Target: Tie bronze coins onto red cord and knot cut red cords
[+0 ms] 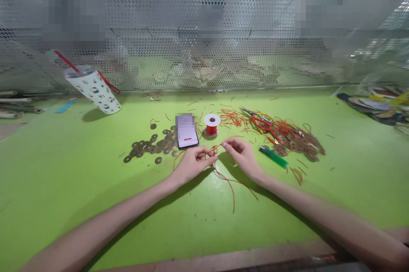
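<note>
A thin red cord is looped and knotted between my hands, its loose ends trailing down onto the green table. My left hand pinches the cord just below the small loops. Between thumb and forefinger, my right hand grips another part of it, to the right of the loops. Just beyond my fingers stands a spool of red cord with white flanges. A phone with a lit screen lies behind my left hand. To the right of my right hand is a green lighter.
Brown coins with holes lie scattered at left; another coin heap is at right, mixed with cord scraps. Red-handled scissors point leftward beside it. A patterned tumbler with a straw stands at back left. Perforated metal mesh borders the table's far edge.
</note>
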`<state>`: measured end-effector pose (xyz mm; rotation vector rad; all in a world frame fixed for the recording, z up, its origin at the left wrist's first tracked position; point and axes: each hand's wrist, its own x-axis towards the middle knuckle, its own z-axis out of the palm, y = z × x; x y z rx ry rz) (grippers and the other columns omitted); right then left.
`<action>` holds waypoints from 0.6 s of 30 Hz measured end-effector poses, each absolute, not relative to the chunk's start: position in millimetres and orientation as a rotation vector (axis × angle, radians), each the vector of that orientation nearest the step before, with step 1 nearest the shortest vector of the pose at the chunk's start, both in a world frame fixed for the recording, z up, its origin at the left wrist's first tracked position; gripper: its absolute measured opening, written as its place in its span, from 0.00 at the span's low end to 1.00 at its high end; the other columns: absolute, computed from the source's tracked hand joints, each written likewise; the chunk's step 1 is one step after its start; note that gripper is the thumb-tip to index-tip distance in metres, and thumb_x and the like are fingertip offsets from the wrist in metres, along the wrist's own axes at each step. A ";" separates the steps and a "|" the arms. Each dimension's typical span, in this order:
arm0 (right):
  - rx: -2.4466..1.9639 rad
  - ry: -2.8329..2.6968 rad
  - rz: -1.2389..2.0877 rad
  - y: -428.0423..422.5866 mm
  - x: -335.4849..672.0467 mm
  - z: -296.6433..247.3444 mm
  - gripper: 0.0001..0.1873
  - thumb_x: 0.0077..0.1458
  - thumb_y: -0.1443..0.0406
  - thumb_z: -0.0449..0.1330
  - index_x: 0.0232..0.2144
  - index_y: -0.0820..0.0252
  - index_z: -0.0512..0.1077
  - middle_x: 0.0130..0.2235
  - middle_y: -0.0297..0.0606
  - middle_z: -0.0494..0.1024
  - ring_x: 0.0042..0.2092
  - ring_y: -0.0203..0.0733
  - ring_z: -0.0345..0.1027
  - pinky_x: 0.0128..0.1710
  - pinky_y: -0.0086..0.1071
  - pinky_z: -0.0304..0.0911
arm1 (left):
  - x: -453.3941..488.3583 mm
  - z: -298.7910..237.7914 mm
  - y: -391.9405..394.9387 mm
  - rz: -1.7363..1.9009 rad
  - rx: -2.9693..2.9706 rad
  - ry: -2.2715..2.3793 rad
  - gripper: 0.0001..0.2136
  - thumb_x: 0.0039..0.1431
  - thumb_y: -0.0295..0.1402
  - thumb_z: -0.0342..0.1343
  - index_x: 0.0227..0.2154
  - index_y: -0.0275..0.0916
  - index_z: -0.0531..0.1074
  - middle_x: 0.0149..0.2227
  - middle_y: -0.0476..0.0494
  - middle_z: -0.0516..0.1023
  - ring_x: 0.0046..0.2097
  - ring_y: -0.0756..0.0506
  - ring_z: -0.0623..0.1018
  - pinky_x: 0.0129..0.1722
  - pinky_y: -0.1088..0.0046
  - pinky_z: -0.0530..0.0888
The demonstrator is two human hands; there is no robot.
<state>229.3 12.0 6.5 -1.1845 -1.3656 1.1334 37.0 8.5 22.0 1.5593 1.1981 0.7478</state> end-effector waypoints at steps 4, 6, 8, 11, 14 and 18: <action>-1.192 -1.350 1.155 13.0 229.6 7.3 0.21 0.52 0.48 0.65 0.31 0.60 0.73 0.28 0.34 0.73 0.27 0.35 0.62 0.26 0.30 0.59 | 34.8 19.6 10.3 0.814 1.499 1.183 0.15 0.56 0.46 0.61 0.35 0.37 0.75 0.18 0.57 0.59 0.21 0.53 0.56 0.24 0.75 0.52; -1.199 -1.357 1.150 12.7 229.6 7.1 0.21 0.52 0.47 0.64 0.32 0.59 0.73 0.29 0.34 0.74 0.28 0.36 0.63 0.26 0.30 0.59 | 33.8 18.4 11.6 0.843 1.464 1.188 0.15 0.57 0.45 0.61 0.35 0.37 0.76 0.18 0.56 0.62 0.20 0.53 0.56 0.22 0.74 0.51; -1.204 -1.361 1.152 12.4 229.7 6.8 0.20 0.53 0.48 0.64 0.32 0.59 0.73 0.30 0.35 0.74 0.28 0.37 0.63 0.26 0.30 0.58 | 33.0 17.3 12.5 0.866 1.450 1.207 0.14 0.57 0.45 0.61 0.35 0.37 0.77 0.18 0.54 0.63 0.20 0.53 0.56 0.21 0.74 0.51; -1.208 -1.362 1.147 12.7 230.2 5.2 0.20 0.54 0.48 0.64 0.33 0.59 0.73 0.30 0.35 0.74 0.28 0.37 0.63 0.26 0.31 0.57 | 32.1 16.4 13.3 0.889 1.452 1.228 0.14 0.58 0.44 0.61 0.34 0.37 0.78 0.18 0.52 0.67 0.19 0.53 0.57 0.20 0.74 0.51; -1.206 -1.357 1.133 13.6 231.1 2.2 0.19 0.55 0.49 0.63 0.34 0.59 0.72 0.31 0.36 0.74 0.29 0.38 0.64 0.27 0.31 0.59 | 31.7 17.0 13.6 0.925 1.450 1.231 0.13 0.59 0.44 0.60 0.34 0.37 0.79 0.19 0.51 0.69 0.19 0.53 0.58 0.19 0.74 0.51; -1.225 -1.460 1.030 13.0 231.6 0.4 0.14 0.59 0.53 0.60 0.34 0.58 0.73 0.34 0.38 0.76 0.33 0.41 0.67 0.34 0.35 0.64 | 31.4 17.6 14.0 0.959 1.458 1.226 0.12 0.59 0.43 0.60 0.33 0.38 0.79 0.19 0.50 0.70 0.19 0.53 0.59 0.19 0.74 0.52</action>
